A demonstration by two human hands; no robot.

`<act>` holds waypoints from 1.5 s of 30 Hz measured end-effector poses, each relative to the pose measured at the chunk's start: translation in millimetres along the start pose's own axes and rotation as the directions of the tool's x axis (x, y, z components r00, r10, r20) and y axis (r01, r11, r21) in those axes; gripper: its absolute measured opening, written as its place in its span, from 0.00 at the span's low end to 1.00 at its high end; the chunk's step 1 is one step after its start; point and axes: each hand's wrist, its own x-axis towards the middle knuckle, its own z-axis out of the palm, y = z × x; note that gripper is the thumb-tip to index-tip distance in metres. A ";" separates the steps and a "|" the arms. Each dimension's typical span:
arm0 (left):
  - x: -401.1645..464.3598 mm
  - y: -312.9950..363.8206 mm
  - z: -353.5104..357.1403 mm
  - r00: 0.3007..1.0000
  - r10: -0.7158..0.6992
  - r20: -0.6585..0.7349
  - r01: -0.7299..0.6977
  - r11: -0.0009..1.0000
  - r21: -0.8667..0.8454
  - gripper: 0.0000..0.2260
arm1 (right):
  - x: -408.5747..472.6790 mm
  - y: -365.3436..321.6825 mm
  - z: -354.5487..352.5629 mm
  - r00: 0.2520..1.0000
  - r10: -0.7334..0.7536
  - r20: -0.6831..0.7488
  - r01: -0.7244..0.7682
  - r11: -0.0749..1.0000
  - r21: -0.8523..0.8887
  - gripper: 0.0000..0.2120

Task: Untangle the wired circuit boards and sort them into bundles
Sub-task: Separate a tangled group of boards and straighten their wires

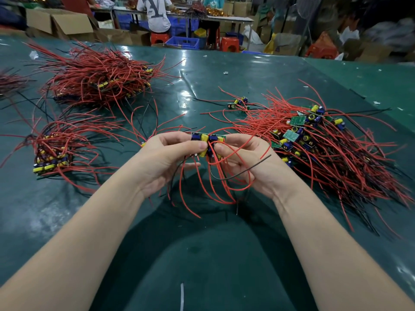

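Both hands meet over the middle of the green table [258, 70]. My left hand [167, 153] and my right hand [247, 158] each grip a small cluster of circuit boards [207, 139] with blue and yellow parts, held between them. Red and black wires [215, 187] hang from the cluster in loops below my palms. A big tangled heap of wired boards [318, 140] lies to the right. A stacked bundle [52, 153] sits at the left, and a larger bundle [98, 79] lies further back on the left.
A couple of loose boards [239, 103] lie behind the heap. Another wire bundle [9, 83] shows at the far left edge. Beyond the table stand cardboard boxes [67, 23], blue crates [183, 42], red stools [230, 43] and a seated person [155, 12].
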 end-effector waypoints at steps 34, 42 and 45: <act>-7.6 -6.2 4.7 0.965 -0.132 0.226 0.150 0.986 -0.066 0.15 | 3.0 12.3 -17.6 0.995 0.093 0.041 -0.099 0.980 0.173 0.06; -3.3 8.1 6.3 0.991 -0.046 0.124 0.069 0.980 -0.187 0.08 | 6.4 13.2 -21.3 0.992 0.124 0.031 -0.127 0.981 0.149 0.06; 0.5 7.6 2.2 0.998 0.029 -0.061 -0.041 0.977 -0.210 0.03 | 7.5 9.7 -18.0 0.994 0.108 -0.022 -0.103 0.983 0.153 0.05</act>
